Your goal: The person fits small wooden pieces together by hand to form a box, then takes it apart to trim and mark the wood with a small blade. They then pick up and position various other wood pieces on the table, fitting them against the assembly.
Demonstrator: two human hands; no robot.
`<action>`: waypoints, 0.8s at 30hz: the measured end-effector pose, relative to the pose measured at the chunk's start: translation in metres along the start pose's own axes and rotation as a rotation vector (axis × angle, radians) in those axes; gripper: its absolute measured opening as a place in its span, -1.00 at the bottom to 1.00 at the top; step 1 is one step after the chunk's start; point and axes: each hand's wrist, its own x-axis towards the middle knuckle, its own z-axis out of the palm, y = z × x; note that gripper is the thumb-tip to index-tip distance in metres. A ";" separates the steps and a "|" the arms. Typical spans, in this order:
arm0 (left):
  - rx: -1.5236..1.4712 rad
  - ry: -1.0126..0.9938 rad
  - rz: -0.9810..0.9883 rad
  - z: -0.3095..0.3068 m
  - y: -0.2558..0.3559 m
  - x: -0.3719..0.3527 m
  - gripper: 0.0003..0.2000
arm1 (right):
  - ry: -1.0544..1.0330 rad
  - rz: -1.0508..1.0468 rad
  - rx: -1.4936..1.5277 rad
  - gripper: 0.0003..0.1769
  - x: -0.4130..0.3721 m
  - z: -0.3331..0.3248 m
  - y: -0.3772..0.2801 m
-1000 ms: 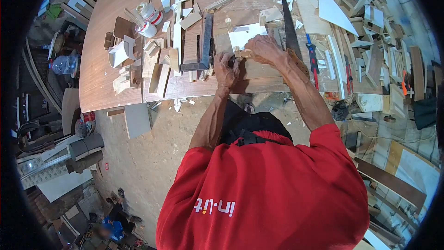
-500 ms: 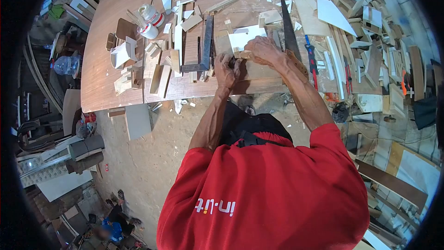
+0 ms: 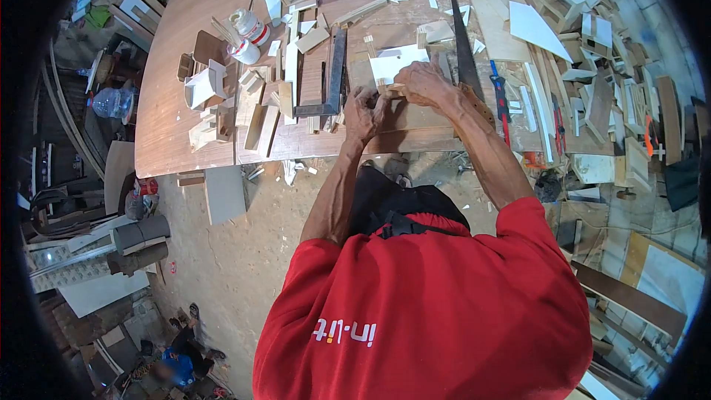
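Note:
A small white panel (image 3: 398,61) lies on the workbench in front of me, with small wooden blocks standing at its corners. My left hand (image 3: 364,113) is closed, fingertips gripping the left end of a short wooden strip (image 3: 395,91) along the panel's near edge. From the other side my right hand (image 3: 425,83) bends over the panel, its fingers pressed onto the same strip and partly hiding it. A handsaw (image 3: 465,48) lies just right of the right hand, its wooden handle partly behind my wrist. Left of my left hand is a dark metal square (image 3: 335,74).
White glue jars (image 3: 243,50), one with brushes in it, stand on the bench (image 3: 167,115) at left. Small wooden boxes (image 3: 206,87) and offcuts lie near them. A red-and-blue tool (image 3: 499,96) is at right, beside piled wood scraps. A person (image 3: 178,367) sits low behind at left.
Both hands stay at the panel's near edge with only slight finger movement. The whole view has shifted a little.

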 end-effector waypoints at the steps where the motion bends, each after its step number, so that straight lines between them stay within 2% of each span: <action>1: -0.009 -0.043 -0.031 -0.002 0.001 0.001 -0.72 | -0.018 0.004 -0.015 -0.77 0.001 0.000 0.000; 8: -0.028 -0.112 -0.098 -0.009 -0.001 0.004 -0.71 | 0.047 -0.029 0.015 -0.77 -0.001 0.001 0.000; 11: -0.053 -0.122 -0.076 -0.008 -0.004 0.004 -0.72 | 0.007 0.005 -0.046 -0.78 0.001 -0.005 -0.003; 13: -0.049 -0.091 -0.013 -0.010 0.000 0.000 -0.70 | -0.120 0.038 -0.030 -0.69 -0.002 -0.019 -0.008; 14: -0.049 -0.093 -0.012 -0.011 0.001 -0.001 -0.70 | -0.119 0.040 -0.029 -0.69 -0.002 -0.018 -0.007; 16: -0.052 -0.108 -0.014 -0.012 0.001 -0.001 -0.76 | -0.032 0.020 0.033 -0.57 -0.003 -0.015 -0.005; 17: -0.055 -0.112 -0.012 -0.012 0.000 0.000 -0.76 | -0.032 0.025 0.034 -0.57 -0.007 -0.015 0.000; 19: -0.047 -0.105 -0.010 -0.010 -0.003 -0.001 -0.77 | 0.243 -0.073 0.242 -0.48 -0.025 -0.025 0.002; 20: -0.050 -0.107 -0.012 -0.009 -0.004 -0.002 -0.77 | 0.240 -0.070 0.242 -0.48 -0.037 -0.032 0.001; 22: -0.020 -0.078 -0.003 -0.007 -0.007 -0.004 -0.77 | 0.467 0.078 0.424 -0.47 -0.063 -0.053 -0.005; 23: -0.023 -0.080 -0.003 -0.006 -0.008 -0.004 -0.77 | 0.545 0.113 0.556 -0.52 -0.068 -0.044 0.005; 24: -0.025 -0.068 -0.003 -0.005 -0.008 -0.005 -0.76 | 0.545 0.116 0.556 -0.52 -0.073 -0.040 0.009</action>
